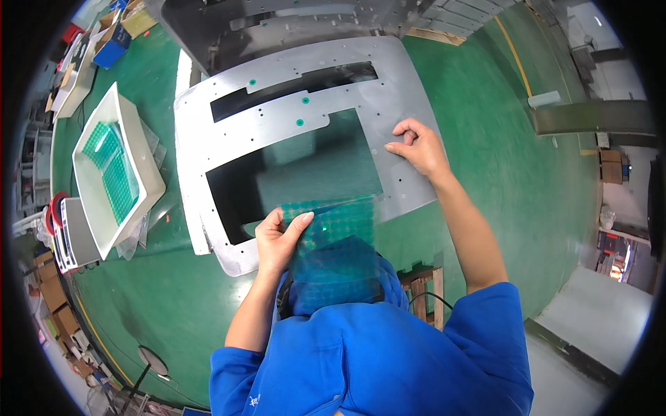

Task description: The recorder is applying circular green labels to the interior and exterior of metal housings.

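Observation:
My left hand pinches a clear sheet of round green stickers between thumb and fingers. The sheet hangs over the near edge of a grey metal panel, in front of my body. Over the panel's right side is my right hand, its fingers loosely curled and the thumb tip apart from the index finger. Nothing shows between those fingertips. Three green dots are on the panel, between its long narrow slot and its large cutout. Small holes are scattered over the panel.
On the left stands a white tray with more green sticker sheets inside. A blue box is at the far left. Dark grey metal housing rises behind the panel. A wooden pallet sits on the green floor nearby.

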### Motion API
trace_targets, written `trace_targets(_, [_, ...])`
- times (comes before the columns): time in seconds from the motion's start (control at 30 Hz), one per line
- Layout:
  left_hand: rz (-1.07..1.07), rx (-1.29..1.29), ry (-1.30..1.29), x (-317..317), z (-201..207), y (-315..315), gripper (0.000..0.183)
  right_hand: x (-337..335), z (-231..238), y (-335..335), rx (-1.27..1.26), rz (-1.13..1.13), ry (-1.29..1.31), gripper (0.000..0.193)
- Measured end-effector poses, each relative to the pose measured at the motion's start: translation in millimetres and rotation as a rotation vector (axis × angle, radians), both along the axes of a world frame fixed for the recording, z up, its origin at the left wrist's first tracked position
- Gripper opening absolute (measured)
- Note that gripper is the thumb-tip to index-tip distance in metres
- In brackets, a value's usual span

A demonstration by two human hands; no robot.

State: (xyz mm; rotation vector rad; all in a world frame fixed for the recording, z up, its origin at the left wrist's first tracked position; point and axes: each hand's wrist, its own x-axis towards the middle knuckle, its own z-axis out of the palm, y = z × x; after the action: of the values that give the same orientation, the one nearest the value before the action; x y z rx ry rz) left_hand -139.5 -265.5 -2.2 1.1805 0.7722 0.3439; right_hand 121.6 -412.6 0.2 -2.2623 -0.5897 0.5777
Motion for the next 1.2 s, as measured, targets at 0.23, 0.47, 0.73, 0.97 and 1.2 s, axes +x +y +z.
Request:
trace_targets(0.23, [0.089, 0.083, -0.117, -30.9, 16.5, 12.6, 0.01, -19.1, 20.9, 24.7, 0.123, 0.157, 0.073, 0.02])
trace_targets(0.47, [0.168, 0.162, -0.144, -76.0, 25.5, 12.7, 0.007, -135.4, 67.1, 50.3, 0.254, 0.6, 0.313, 0.022])
trace_targets(0.73, [0.091, 0.281, -0.136, -103.3, 10.6, 12.1, 0.008, -166.0, 52.5, 32.3, 0.347, 0.357, 0.515, 0.013])
trace_targets(0.97, [0.02, 0.122, -0.102, -102.7, 11.2, 7.6, 0.01, -189.9, 35.6, 10.2, 0.456, 0.377, -0.053, 0.013])
trace_targets(1.2, [-0.005, -0.012, 0.001, -101.1, 3.2, -2.9, 0.012, -203.4, 26.4, -4.6, 0.431, 0.493, -0.628, 0.018])
